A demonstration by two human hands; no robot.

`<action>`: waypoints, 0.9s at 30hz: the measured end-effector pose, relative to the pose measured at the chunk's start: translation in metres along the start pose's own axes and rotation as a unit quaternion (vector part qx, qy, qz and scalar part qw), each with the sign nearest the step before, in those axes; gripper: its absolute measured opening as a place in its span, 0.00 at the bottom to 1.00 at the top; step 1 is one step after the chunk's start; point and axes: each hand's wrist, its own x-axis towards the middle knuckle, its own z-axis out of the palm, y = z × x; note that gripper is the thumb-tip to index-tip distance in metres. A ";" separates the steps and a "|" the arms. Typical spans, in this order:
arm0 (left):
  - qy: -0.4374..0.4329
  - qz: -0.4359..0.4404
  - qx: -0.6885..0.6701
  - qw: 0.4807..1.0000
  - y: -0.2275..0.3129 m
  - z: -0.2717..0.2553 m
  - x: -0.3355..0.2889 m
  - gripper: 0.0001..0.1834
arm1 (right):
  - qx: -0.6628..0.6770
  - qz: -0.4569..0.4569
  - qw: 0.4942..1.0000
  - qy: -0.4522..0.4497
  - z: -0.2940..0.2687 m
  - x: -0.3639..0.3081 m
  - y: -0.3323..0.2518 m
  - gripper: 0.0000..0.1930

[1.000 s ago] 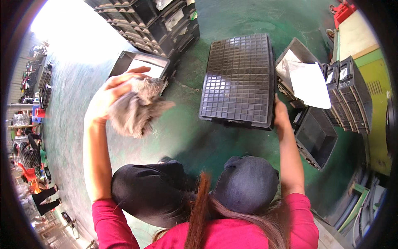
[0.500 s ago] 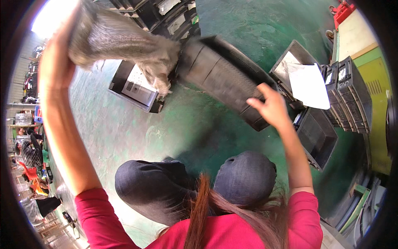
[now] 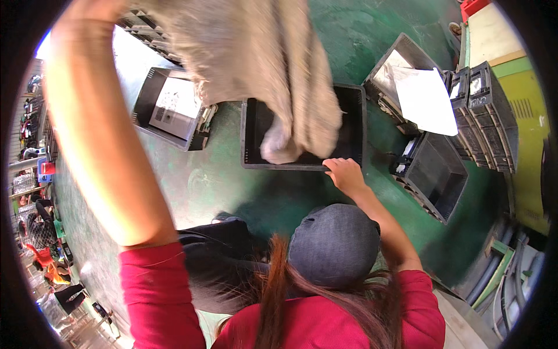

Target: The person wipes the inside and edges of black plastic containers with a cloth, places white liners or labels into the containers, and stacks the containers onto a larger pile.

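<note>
High at the upper left, my left hand (image 3: 96, 11) is raised and partly cut off by the picture's edge. From it hangs a large grey-beige rag (image 3: 244, 52), blurred by motion. Its lower end dangles into a black plastic crate (image 3: 247, 136) on the floor, hiding much of the inside. My right hand (image 3: 347, 176) has its fingers hooked over the crate's near rim, right of the rag. The crate sits upright with its opening facing up.
Left of the crate stands another black crate (image 3: 136, 110) with a printed sheet (image 3: 174, 99) inside. To the right are more black crates (image 3: 439, 174), some stacked, one with white paper (image 3: 424, 99) on it. A yellow-green cabinet (image 3: 526, 128) and pipes (image 3: 500, 262) lie further right. People are at far left.
The crate was tilted and blurred; now it sits flat, opening up. My right hand moved from its side to the near rim. The rag swung right, over the crate.
</note>
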 end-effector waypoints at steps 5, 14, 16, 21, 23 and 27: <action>-0.117 -0.146 0.090 0.978 -0.095 0.060 -0.032 0.32 | 0.115 0.072 0.991 0.021 -0.047 0.009 -0.002 0.11; 0.123 -0.434 0.285 0.846 -0.306 0.113 -0.207 0.30 | 0.275 0.297 0.915 0.006 0.008 0.063 0.008 0.35; 0.152 -0.448 0.339 0.813 -0.303 0.129 -0.221 0.30 | 0.241 0.448 0.859 -0.055 0.040 0.104 -0.006 0.42; 0.174 -0.384 0.303 0.855 -0.290 0.131 -0.224 0.27 | 0.008 0.110 0.994 0.021 0.112 0.192 -0.021 0.34; 0.187 -0.385 0.263 0.864 -0.292 0.128 -0.226 0.25 | 0.021 -0.060 0.998 -0.024 0.113 0.192 -0.018 0.30; 0.200 -0.405 0.248 0.857 -0.290 0.126 -0.226 0.25 | -0.090 -0.226 0.970 -0.010 0.101 0.184 0.045 0.27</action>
